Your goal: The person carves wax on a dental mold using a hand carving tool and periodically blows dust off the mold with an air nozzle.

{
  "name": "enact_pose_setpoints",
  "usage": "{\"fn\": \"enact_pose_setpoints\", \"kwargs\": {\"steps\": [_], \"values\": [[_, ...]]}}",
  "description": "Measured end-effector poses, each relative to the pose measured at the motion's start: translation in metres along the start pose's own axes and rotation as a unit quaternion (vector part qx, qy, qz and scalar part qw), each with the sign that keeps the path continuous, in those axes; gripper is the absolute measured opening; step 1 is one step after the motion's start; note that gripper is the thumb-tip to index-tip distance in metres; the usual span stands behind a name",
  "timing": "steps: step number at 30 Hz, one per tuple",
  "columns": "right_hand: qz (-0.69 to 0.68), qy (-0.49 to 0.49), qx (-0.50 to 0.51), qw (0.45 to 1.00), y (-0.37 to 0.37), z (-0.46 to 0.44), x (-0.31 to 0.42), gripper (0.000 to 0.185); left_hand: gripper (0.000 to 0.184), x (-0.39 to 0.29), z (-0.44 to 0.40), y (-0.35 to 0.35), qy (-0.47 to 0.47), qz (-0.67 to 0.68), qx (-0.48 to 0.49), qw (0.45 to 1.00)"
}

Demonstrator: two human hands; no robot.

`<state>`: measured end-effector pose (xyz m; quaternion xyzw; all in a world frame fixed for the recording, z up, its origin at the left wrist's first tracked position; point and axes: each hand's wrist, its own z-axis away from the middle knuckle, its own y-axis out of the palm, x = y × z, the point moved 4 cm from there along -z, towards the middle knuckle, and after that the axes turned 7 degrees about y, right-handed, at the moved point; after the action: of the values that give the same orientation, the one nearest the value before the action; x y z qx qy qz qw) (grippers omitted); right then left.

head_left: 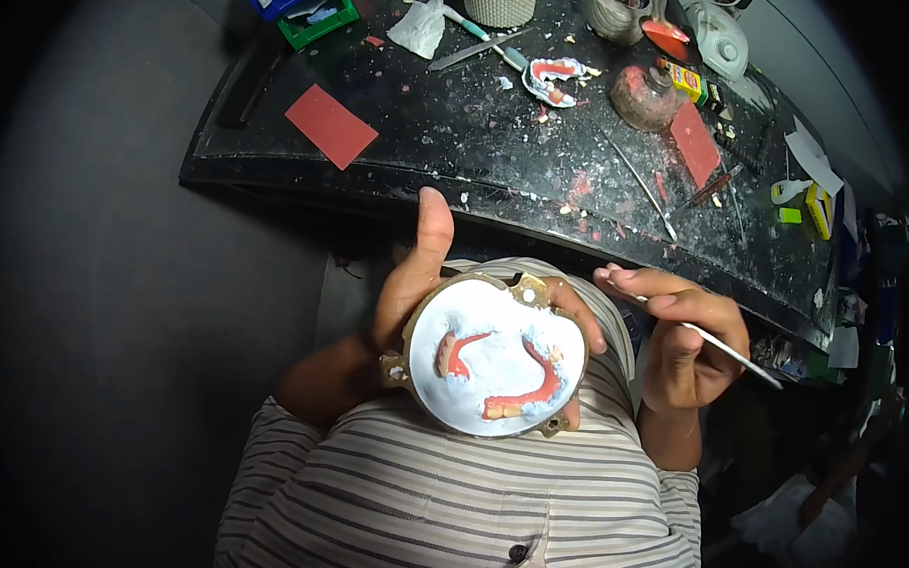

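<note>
A round brass-coloured metal flask filled with white plaster rests on my left hand, which supports it from beneath with the thumb raised at the side. Two pink wax pieces with teeth, one short and curved and one longer, sit in the plaster with bluish-white smears around them. To the right of the flask, my right hand pinches a thin metal tool, its end pointing down and right, apart from the flask.
The black bench carries pink wax sheets, a denture piece, a knife, a glass burner, a long thin tool and scattered debris. Green and blue bins stand at the upper left.
</note>
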<state>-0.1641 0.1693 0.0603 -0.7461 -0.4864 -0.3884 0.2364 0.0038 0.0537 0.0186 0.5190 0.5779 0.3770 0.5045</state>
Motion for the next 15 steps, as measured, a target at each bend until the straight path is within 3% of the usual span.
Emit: {"fn": "enact_pose_setpoints", "kwargs": {"steps": [2,4,6,8,10,11,14,15], "values": [[-0.011,0.013,-0.014,1.0,-0.005,0.003,0.001,0.036,0.153,0.004,-0.001,0.013,0.027,0.038,0.0,0.999],[-0.02,0.044,-0.019,0.999,-0.011,0.0,0.003,0.038,0.149,0.002,0.002,0.023,0.049,0.034,-0.088,0.994],[0.036,0.041,-0.048,0.997,-0.02,-0.001,-0.001,0.038,0.14,0.004,0.005,0.016,0.069,0.037,-0.103,0.992],[0.045,0.028,-0.053,0.997,-0.03,0.0,-0.007,0.034,0.146,-0.001,0.004,0.013,0.024,0.054,0.028,0.998],[0.052,0.047,-0.066,0.995,-0.036,0.0,-0.007,0.032,0.176,-0.009,0.0,0.012,-0.023,0.075,0.134,0.988],[0.051,0.049,-0.066,0.995,-0.034,-0.001,-0.006,0.032,0.178,-0.011,0.003,0.013,-0.054,0.01,0.113,0.992],[0.056,0.036,-0.096,0.993,-0.03,-0.003,-0.002,0.031,0.164,0.004,0.002,0.006,-0.003,-0.067,-0.015,0.998],[0.053,0.042,-0.082,0.994,-0.027,-0.001,-0.001,0.031,0.15,0.004,-0.003,0.0,-0.008,0.013,0.018,1.0]]}}
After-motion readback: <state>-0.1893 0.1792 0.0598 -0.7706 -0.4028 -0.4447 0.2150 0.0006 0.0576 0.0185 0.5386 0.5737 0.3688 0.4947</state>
